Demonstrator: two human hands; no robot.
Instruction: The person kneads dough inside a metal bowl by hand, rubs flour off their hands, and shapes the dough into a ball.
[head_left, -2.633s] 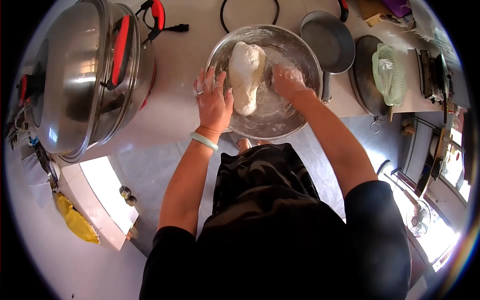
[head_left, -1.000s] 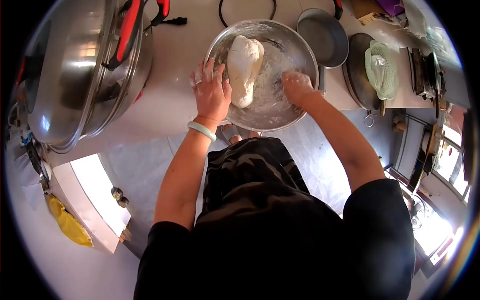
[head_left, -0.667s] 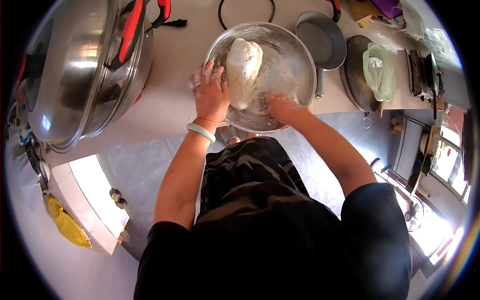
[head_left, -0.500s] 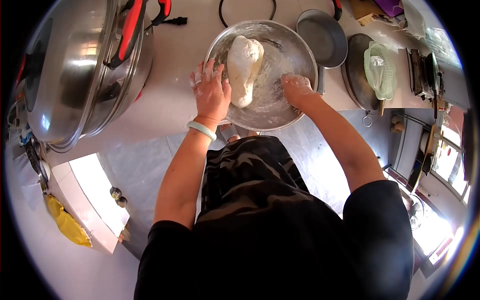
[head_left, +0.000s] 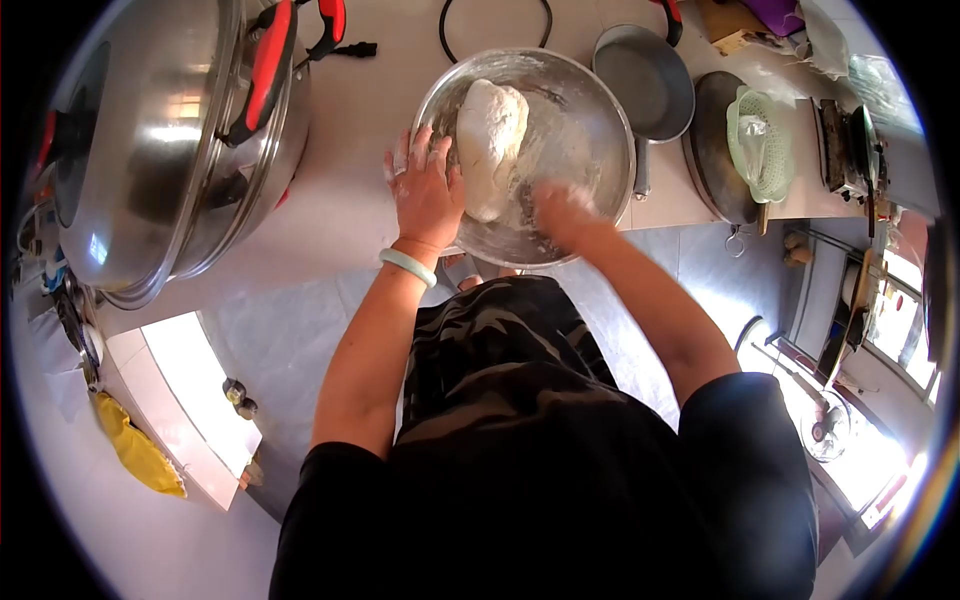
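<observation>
A wide metal bowl (head_left: 607,105), dusted with flour inside, stands at the counter's front edge. In its left half lies a long, pale lump of dough (head_left: 490,150) with loose flour on top. My left hand (head_left: 425,195), floury at the fingertips, rests on the bowl's left rim with fingers stretched and apart, the thumb close to the dough. A pale bangle is on that wrist. My right hand (head_left: 568,215) is inside the bowl, right of the dough's lower end; motion blurs its fingers, and whether it touches the dough is unclear.
A large lidded steel pot (head_left: 150,150) with red-and-black handles stands at the left. Right of the bowl are a grey saucepan (head_left: 645,85), a dark round pan (head_left: 705,150) and a green basket (head_left: 765,170). A black cable (head_left: 443,30) lies behind the bowl.
My right hand has moved left across the bowl, from near the right wall toward the dough's lower end. My left hand stays at the rim. The view has shifted slightly.
</observation>
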